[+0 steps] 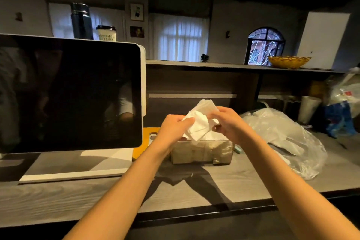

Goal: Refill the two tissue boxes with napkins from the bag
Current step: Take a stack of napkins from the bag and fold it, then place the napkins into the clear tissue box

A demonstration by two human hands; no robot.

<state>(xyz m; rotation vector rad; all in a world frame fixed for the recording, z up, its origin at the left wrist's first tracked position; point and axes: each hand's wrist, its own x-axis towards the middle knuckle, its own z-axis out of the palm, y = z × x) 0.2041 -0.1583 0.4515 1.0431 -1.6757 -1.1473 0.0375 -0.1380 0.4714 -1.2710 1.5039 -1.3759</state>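
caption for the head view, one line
Both hands, left hand and right hand, hold napkins above a tissue box.

I see a dim room: curtained window [179, 37], arched window [266, 45], grey wood-grain counter [58, 193], dark ceiling.

A café or small shop service area is indicated — a point-of-sale screen [70, 93] is mounted on the bench [78, 187], a lidded takeaway cup [106, 33] is set behind it, and stacked paper cups [308, 108] are stored under a raised customer ledge [224, 65].
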